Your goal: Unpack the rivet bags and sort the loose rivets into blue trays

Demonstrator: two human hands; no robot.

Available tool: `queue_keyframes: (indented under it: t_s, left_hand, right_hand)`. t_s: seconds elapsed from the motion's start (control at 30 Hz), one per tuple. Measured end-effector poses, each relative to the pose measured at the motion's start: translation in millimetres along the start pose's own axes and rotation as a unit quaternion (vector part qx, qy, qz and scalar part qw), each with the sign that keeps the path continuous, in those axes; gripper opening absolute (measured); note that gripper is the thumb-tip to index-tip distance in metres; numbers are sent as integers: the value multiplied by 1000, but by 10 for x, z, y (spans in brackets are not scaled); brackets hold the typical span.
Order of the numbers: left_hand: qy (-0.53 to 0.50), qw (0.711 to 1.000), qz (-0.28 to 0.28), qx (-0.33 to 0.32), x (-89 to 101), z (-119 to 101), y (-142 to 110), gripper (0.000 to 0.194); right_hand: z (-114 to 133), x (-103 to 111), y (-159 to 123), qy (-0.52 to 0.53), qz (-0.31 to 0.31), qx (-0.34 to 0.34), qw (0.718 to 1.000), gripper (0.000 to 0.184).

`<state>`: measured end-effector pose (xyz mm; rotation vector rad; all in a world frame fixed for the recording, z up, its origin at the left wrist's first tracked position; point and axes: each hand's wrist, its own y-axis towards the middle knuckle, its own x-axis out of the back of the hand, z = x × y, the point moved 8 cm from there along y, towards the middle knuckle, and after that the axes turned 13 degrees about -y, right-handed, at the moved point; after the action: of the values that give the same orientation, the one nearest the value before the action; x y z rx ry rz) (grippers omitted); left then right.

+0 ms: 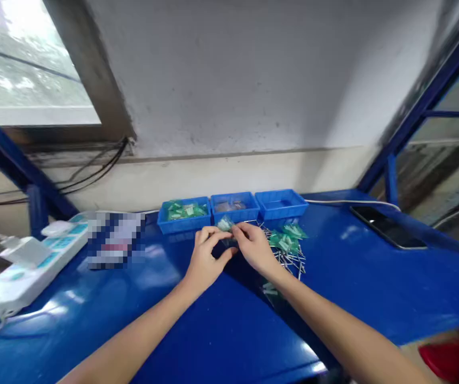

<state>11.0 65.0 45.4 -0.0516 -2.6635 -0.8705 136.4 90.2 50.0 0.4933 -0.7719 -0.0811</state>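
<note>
Trouble from here: what would cause it?

A slack pinch, I'd judge. The small clear packet [225,223] is up between my hands, in front of the middle blue bin [241,215]; if it slips, it could land among the metal rods [299,264] and green packets [285,241] just beside my right hand [255,249].

And your fingers?

My right thumb and forefinger look pressed together at the packet's edge. My left hand [206,252] curls, forefinger by the packet, thumb lower, with a gap inside the curl; I can't tell whether those tips grip anything.

Any other risk?

My right wrist lies near the rods, so a careless sweep could scatter them across the blue table [197,330].
</note>
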Motion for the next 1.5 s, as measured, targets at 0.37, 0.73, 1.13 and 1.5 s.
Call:
queue_keyframes:
  t_s: [0.37,0.73,1.13,1.5]
  left_hand:
    - [-343,909,-114,209,130,620,74,37]
    - [8,994,0,-105,140,-148,74,15]
    - [-345,897,-90,261,202,433,128,31]
    - [-84,988,-87,96,521,250,326,26]
  right_hand:
    - [264,31,-88,12,4,165,986,27]
    - [-56,101,75,37,7,-33,999,43]
    - [324,47,-89,-174,0,232,957,29]
    - [288,174,-46,-127,-13,201,971,29]
